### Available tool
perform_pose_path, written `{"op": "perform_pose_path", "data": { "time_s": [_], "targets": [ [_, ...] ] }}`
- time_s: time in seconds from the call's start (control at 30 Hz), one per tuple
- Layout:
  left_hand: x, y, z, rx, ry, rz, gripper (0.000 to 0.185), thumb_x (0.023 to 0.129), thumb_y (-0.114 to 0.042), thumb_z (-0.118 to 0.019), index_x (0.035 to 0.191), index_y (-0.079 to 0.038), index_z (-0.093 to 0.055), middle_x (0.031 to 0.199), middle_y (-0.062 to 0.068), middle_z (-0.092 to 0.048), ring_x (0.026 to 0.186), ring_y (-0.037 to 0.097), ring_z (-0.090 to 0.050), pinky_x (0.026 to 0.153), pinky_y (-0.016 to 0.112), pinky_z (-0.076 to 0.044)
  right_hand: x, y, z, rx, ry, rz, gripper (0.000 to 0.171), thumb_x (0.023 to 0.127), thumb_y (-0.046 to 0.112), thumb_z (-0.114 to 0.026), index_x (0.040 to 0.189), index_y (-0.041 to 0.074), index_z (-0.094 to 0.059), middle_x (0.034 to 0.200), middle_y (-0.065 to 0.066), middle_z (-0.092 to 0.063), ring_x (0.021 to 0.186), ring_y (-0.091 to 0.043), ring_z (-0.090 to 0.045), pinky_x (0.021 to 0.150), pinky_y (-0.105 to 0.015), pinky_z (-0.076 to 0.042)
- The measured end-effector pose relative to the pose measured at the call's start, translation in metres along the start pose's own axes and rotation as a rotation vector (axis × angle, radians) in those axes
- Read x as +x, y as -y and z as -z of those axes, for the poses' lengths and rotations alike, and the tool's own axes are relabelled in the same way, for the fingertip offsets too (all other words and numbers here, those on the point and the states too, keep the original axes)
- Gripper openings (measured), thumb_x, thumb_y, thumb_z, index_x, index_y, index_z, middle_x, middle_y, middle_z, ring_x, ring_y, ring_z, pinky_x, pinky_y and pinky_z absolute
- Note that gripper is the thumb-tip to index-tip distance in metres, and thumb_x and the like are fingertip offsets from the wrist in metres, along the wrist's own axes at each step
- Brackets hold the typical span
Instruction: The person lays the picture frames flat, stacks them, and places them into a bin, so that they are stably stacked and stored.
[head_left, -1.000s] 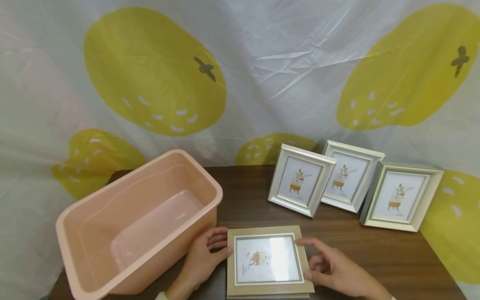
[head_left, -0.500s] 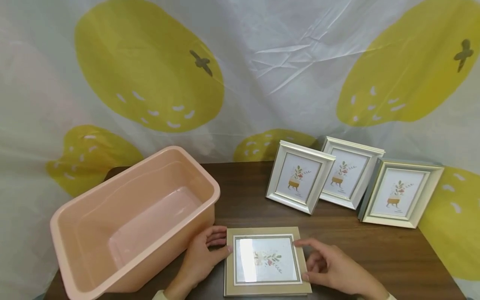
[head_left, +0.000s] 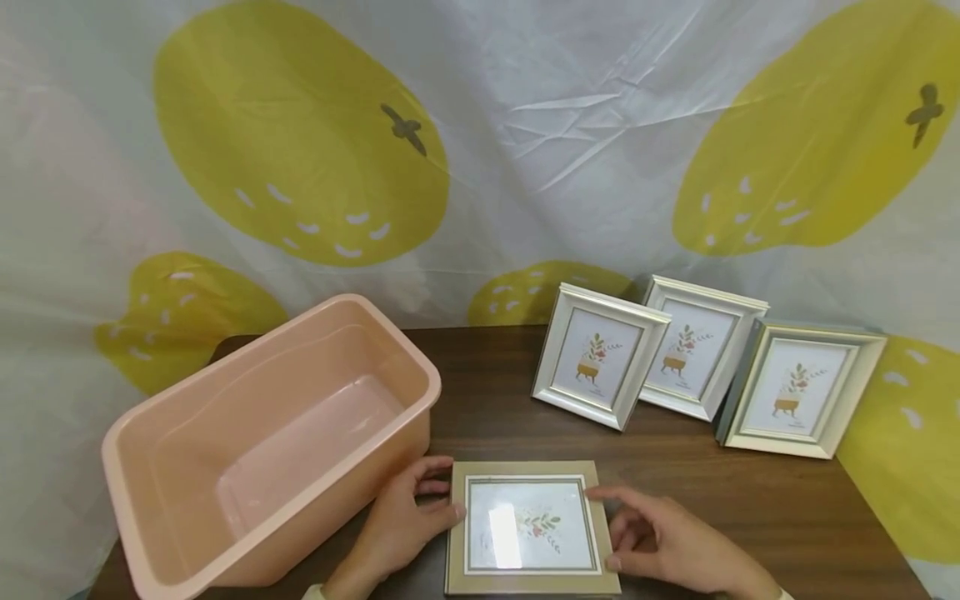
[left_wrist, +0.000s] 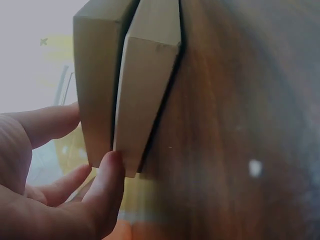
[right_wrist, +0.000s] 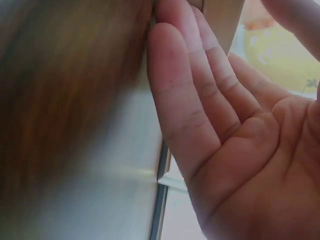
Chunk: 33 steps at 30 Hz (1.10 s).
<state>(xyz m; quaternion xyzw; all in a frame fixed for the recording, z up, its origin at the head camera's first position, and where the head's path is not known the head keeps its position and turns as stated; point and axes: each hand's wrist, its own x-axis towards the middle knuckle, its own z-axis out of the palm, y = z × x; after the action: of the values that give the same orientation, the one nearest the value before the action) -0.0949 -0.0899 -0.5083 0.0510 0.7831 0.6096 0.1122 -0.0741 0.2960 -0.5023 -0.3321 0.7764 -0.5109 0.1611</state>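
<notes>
Tan frame [head_left: 532,528] | long axis left-right | printed plant [head_left: 543,523] pointing right | left grip [head_left: 401,527], right grip [head_left: 675,543]: pinching its ends

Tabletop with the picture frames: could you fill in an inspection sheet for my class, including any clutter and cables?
Surface: dark wood-grain tabletop.
Job's things: tan picture frame, face up, stacked on a second frame.
Clutter: pink plastic tub at left; at least three standing frames at right.
Hands: left hand and right hand touch the stack's opposite sides.
Cables: nothing seen.
Surroundings: creased lemon-print cloth behind.
</notes>
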Motion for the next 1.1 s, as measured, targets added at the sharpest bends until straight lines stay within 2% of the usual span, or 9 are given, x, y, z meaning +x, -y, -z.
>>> {"op": "perform_pose_path", "data": {
  "time_s": [0.17, 0.3, 0.43, 0.57, 0.8, 0.97, 1.07, 1.1],
  "targets": [
    [-0.008, -0.005, 0.002, 0.062, 0.066, -0.016, 0.060, 0.085, -0.020, -0.090, 0.139, -0.014, -0.065, 0.143, 0.014, -0.061, 0.125, 0.035, -0.063, 0.092, 0.031, -0.063, -0.002, 0.004, 0.004, -0.010, -0.020, -0.033, 0.062, 0.098, 0.012, -0.077, 0.152, 0.005, -0.047, 0.099, -0.004, -0.075, 0.087, -0.006, -0.072, 0.068, -0.030, -0.063],
    [-0.017, -0.007, 0.002, 0.102, 0.106, 0.001, 0.059, 0.085, -0.022, -0.090, 0.138, -0.016, -0.065, 0.144, 0.012, -0.059, 0.128, 0.037, -0.061, 0.090, 0.031, -0.063, -0.004, 0.006, 0.008, -0.031, -0.046, -0.055, 0.058, 0.099, 0.012, -0.075, 0.150, 0.004, -0.049, 0.102, -0.005, -0.075, 0.089, -0.007, -0.072, 0.070, -0.030, -0.063],
    [-0.022, -0.006, 0.001, 0.120, 0.121, 0.025, 0.062, 0.084, -0.022, -0.091, 0.140, -0.019, -0.064, 0.145, 0.014, -0.057, 0.127, 0.037, -0.062, 0.088, 0.032, -0.063, -0.006, 0.008, 0.013, -0.070, -0.090, -0.070, 0.055, 0.099, 0.012, -0.074, 0.148, 0.002, -0.050, 0.104, -0.006, -0.075, 0.090, -0.007, -0.072, 0.072, -0.029, -0.063],
    [-0.026, -0.004, 0.000, 0.152, 0.119, 0.020, 0.064, 0.083, -0.022, -0.091, 0.141, -0.022, -0.064, 0.147, 0.012, -0.058, 0.125, 0.034, -0.064, 0.089, 0.031, -0.061, -0.007, 0.014, 0.019, -0.143, -0.155, -0.056, 0.052, 0.098, 0.011, -0.075, 0.145, 0.003, -0.054, 0.102, -0.003, -0.076, 0.089, -0.007, -0.072, 0.073, -0.028, -0.062],
    [-0.031, -0.003, 0.000, 0.180, 0.144, 0.028, 0.067, 0.082, -0.024, -0.092, 0.142, -0.025, -0.063, 0.140, 0.010, -0.061, 0.123, 0.033, -0.066, 0.093, 0.042, -0.060, -0.011, 0.025, 0.035, -0.256, -0.344, -0.031, 0.050, 0.092, 0.000, -0.079, 0.137, 0.014, -0.063, 0.096, 0.006, -0.076, 0.081, -0.007, -0.071, 0.069, -0.025, -0.059],
    [-0.033, 0.000, 0.000, 0.154, 0.149, 0.047, 0.067, 0.083, -0.023, -0.091, 0.143, -0.025, -0.062, 0.143, 0.014, -0.059, 0.124, 0.037, -0.065, 0.090, 0.045, -0.061, -0.017, 0.033, 0.064, -0.345, -0.522, -0.026, 0.046, 0.089, -0.010, -0.077, 0.130, 0.008, -0.067, 0.095, 0.005, -0.077, 0.083, -0.006, -0.072, 0.071, -0.021, -0.059],
    [-0.034, 0.001, 0.000, 0.153, 0.154, 0.045, 0.067, 0.084, -0.023, -0.091, 0.144, -0.025, -0.061, 0.142, 0.014, -0.059, 0.124, 0.038, -0.066, 0.091, 0.046, -0.060, -0.024, 0.037, 0.087, -0.343, -0.632, -0.021, 0.043, 0.088, -0.017, -0.072, 0.127, 0.000, -0.067, 0.096, 0.005, -0.078, 0.082, -0.004, -0.073, 0.071, -0.018, -0.059],
    [-0.034, 0.002, 0.000, 0.153, 0.156, 0.044, 0.067, 0.084, -0.024, -0.091, 0.144, -0.025, -0.061, 0.141, 0.014, -0.059, 0.124, 0.038, -0.066, 0.091, 0.046, -0.060, -0.026, 0.037, 0.096, -0.313, -0.667, -0.001, 0.042, 0.087, -0.020, -0.071, 0.125, -0.003, -0.067, 0.096, 0.005, -0.078, 0.082, -0.004, -0.074, 0.072, -0.017, -0.059]
  ]
}}
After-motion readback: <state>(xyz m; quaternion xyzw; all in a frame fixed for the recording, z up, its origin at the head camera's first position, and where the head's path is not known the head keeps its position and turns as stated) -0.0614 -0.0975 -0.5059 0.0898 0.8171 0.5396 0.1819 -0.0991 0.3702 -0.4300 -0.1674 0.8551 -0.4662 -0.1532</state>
